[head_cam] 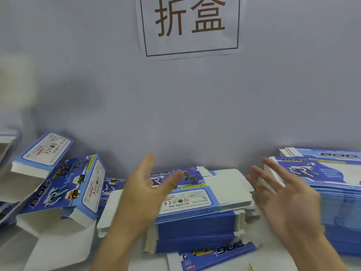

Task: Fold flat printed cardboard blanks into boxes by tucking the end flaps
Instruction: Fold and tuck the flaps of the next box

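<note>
**Both hands open above the centre stack of blanks**

A grey wall [195,106] fills the far half of the view, with a white paper sign [190,26] bearing two large brown characters taped at its top centre. Below it, a table surface [269,237] carries the cardboard.

At far right sits a tall stack of flat blue printed blanks [332,192], the top sheet showing a robot dog. In the centre, near the wall, lies a second stack of flat blanks [197,218], its top sheet turned label side up with white end flaps spread right. One loose blank [214,255] lies at the near edge, just in front of this stack.

At left, a folded box [66,184] leans tilted, its open white end facing near; another folded box [43,153] rests behind it, further left.

The left hand [140,194] hovers over the centre stack's left end, fingers spread, grasping nothing. The right hand [287,198] is between the two stacks, palm inward, fingers straight, also released.
</note>
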`<act>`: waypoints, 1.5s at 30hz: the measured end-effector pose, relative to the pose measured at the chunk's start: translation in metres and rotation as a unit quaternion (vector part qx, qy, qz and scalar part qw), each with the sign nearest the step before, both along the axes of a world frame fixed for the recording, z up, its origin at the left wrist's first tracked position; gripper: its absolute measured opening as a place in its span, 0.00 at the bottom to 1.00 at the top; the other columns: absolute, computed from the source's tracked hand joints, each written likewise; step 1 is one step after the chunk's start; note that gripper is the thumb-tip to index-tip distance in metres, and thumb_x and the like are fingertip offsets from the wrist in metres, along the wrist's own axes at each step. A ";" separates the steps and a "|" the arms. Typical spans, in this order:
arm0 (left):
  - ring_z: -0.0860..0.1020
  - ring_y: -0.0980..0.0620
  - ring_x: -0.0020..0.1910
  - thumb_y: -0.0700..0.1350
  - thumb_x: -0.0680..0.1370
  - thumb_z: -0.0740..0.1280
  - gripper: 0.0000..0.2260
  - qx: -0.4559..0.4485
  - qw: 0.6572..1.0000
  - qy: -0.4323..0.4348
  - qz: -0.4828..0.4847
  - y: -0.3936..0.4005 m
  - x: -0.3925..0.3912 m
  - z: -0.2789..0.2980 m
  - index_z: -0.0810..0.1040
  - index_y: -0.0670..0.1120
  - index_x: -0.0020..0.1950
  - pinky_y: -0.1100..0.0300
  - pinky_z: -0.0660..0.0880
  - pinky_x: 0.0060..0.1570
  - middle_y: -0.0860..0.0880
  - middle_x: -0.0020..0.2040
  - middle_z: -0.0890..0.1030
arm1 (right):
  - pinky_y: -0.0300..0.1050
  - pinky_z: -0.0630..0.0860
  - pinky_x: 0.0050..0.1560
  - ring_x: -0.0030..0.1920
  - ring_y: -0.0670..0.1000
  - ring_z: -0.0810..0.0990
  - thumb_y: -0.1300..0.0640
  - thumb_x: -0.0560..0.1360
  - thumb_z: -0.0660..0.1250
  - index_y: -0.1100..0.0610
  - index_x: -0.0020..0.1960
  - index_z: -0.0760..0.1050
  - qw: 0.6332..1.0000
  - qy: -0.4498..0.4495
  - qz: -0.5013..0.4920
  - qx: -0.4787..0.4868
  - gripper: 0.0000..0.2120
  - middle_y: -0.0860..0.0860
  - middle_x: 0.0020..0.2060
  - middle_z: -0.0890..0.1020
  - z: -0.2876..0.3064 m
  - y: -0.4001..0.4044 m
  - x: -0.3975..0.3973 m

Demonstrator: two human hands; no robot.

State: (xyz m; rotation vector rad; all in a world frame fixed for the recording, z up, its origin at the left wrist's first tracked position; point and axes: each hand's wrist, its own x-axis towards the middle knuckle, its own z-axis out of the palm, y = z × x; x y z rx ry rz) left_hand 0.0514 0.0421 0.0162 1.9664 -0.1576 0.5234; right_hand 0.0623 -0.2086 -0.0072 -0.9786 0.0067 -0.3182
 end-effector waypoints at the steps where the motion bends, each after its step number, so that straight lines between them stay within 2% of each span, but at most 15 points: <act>1: 0.65 0.55 0.74 0.70 0.66 0.69 0.39 0.059 0.998 0.006 -0.013 -0.007 0.003 -0.008 0.68 0.57 0.74 0.60 0.65 0.68 0.61 0.74 0.66 | 0.51 0.71 0.53 0.58 0.54 0.82 0.49 0.80 0.57 0.49 0.55 0.83 1.000 0.007 0.001 -0.023 0.15 0.50 0.53 0.86 -0.001 0.002 0.001; 4: 0.45 0.52 0.81 0.65 0.75 0.65 0.35 0.275 0.955 0.111 -0.003 -0.024 0.017 -0.038 0.56 0.60 0.79 0.51 0.52 0.77 0.60 0.81 0.45 | 0.53 0.74 0.53 0.55 0.54 0.83 0.53 0.80 0.59 0.50 0.54 0.82 0.996 0.021 0.001 -0.083 0.13 0.50 0.51 0.86 -0.002 0.009 0.003; 5: 0.46 0.50 0.81 0.65 0.77 0.64 0.35 0.325 0.934 0.149 0.015 -0.024 0.020 -0.046 0.53 0.60 0.80 0.50 0.54 0.77 0.58 0.81 0.44 | 0.53 0.75 0.54 0.54 0.54 0.84 0.55 0.80 0.60 0.50 0.54 0.82 0.995 0.023 0.001 -0.100 0.12 0.51 0.51 0.86 -0.003 0.011 0.003; 10: 0.70 0.53 0.64 0.65 0.75 0.67 0.29 0.391 0.905 0.150 0.072 -0.017 0.024 -0.050 0.66 0.62 0.75 0.57 0.71 0.59 0.57 0.74 0.69 | 0.54 0.77 0.53 0.48 0.55 0.86 0.60 0.79 0.62 0.51 0.48 0.84 0.984 0.030 -0.001 -0.175 0.12 0.54 0.46 0.86 -0.005 0.021 0.003; 19: 0.73 0.54 0.56 0.65 0.76 0.65 0.19 0.369 0.919 0.113 0.081 -0.011 0.020 -0.039 0.76 0.64 0.66 0.60 0.68 0.47 0.57 0.65 0.76 | 0.46 0.78 0.41 0.38 0.54 0.84 0.64 0.80 0.61 0.50 0.43 0.85 0.979 0.017 -0.001 -0.204 0.16 0.55 0.40 0.86 -0.006 0.028 0.005; 23: 0.79 0.54 0.44 0.62 0.80 0.56 0.16 0.293 0.942 -0.060 0.150 -0.016 0.017 -0.033 0.82 0.62 0.57 0.56 0.76 0.41 0.57 0.48 0.84 | 0.44 0.77 0.39 0.38 0.54 0.83 0.65 0.79 0.61 0.54 0.46 0.83 0.982 -0.016 -0.044 -0.184 0.14 0.56 0.38 0.85 -0.004 0.030 0.003; 25: 0.75 0.54 0.30 0.59 0.79 0.56 0.19 0.176 0.949 -0.188 0.181 -0.019 0.012 -0.023 0.85 0.55 0.57 0.59 0.69 0.27 0.54 0.33 0.81 | 0.44 0.78 0.41 0.41 0.55 0.84 0.64 0.79 0.62 0.52 0.48 0.83 0.971 -0.035 -0.058 -0.229 0.12 0.53 0.39 0.85 -0.002 0.033 0.001; 27: 0.71 0.53 0.23 0.56 0.79 0.61 0.18 0.070 0.943 -0.271 0.181 -0.022 0.005 -0.009 0.85 0.48 0.55 0.63 0.64 0.24 0.54 0.27 0.77 | 0.44 0.79 0.46 0.48 0.50 0.84 0.59 0.80 0.64 0.47 0.55 0.81 0.953 -0.069 -0.028 -0.292 0.10 0.47 0.46 0.86 -0.001 0.040 -0.001; 29: 0.77 0.56 0.28 0.57 0.79 0.63 0.17 -0.014 0.955 -0.279 0.097 -0.029 -0.003 0.002 0.85 0.48 0.54 0.66 0.70 0.28 0.54 0.30 0.80 | 0.42 0.78 0.56 0.58 0.41 0.80 0.45 0.76 0.67 0.37 0.64 0.75 0.935 -0.110 0.037 -0.335 0.16 0.38 0.57 0.82 0.002 0.050 -0.005; 31: 0.82 0.56 0.39 0.57 0.80 0.63 0.14 -0.094 0.969 -0.213 -0.079 -0.041 -0.011 0.010 0.85 0.52 0.53 0.65 0.78 0.40 0.53 0.40 0.85 | 0.43 0.75 0.63 0.65 0.37 0.74 0.32 0.67 0.68 0.29 0.68 0.67 0.933 -0.150 0.130 -0.300 0.30 0.32 0.65 0.75 0.007 0.063 -0.010; 34: 0.82 0.56 0.56 0.48 0.81 0.62 0.13 -0.118 0.950 -0.101 -0.270 -0.055 -0.018 0.011 0.83 0.53 0.60 0.64 0.78 0.54 0.53 0.55 0.85 | 0.52 0.74 0.65 0.68 0.49 0.76 0.29 0.61 0.74 0.41 0.72 0.67 0.938 -0.183 0.204 -0.212 0.44 0.44 0.68 0.77 0.013 0.068 -0.014; 37: 0.76 0.54 0.67 0.32 0.80 0.62 0.22 -0.065 0.954 -0.111 -0.270 -0.054 -0.015 0.003 0.79 0.55 0.65 0.62 0.78 0.59 0.57 0.64 0.80 | 0.52 0.78 0.58 0.60 0.56 0.82 0.45 0.62 0.81 0.50 0.63 0.75 0.946 -0.181 0.185 -0.195 0.33 0.54 0.57 0.83 0.018 0.056 -0.017; 39: 0.70 0.58 0.72 0.28 0.76 0.61 0.31 0.010 0.965 -0.142 -0.220 -0.048 -0.011 0.000 0.76 0.62 0.66 0.68 0.74 0.61 0.61 0.68 0.75 | 0.48 0.82 0.51 0.56 0.58 0.84 0.60 0.65 0.76 0.55 0.63 0.73 0.957 -0.150 0.193 -0.155 0.28 0.57 0.53 0.85 0.020 0.047 -0.016; 42: 0.51 0.64 0.78 0.34 0.72 0.64 0.39 0.162 0.966 -0.130 -0.154 -0.036 -0.009 -0.003 0.60 0.74 0.70 0.55 0.62 0.74 0.71 0.75 0.58 | 0.45 0.83 0.42 0.51 0.56 0.86 0.62 0.64 0.70 0.56 0.62 0.74 0.968 -0.093 0.197 -0.125 0.26 0.54 0.51 0.86 0.022 0.035 -0.018; 45: 0.33 0.67 0.75 0.38 0.74 0.66 0.47 0.242 0.961 -0.065 -0.120 -0.030 -0.009 -0.009 0.42 0.81 0.68 0.43 0.46 0.78 0.76 0.74 0.39 | 0.43 0.83 0.39 0.49 0.55 0.86 0.58 0.63 0.70 0.54 0.59 0.77 0.967 -0.065 0.202 -0.140 0.24 0.53 0.50 0.87 0.023 0.025 -0.022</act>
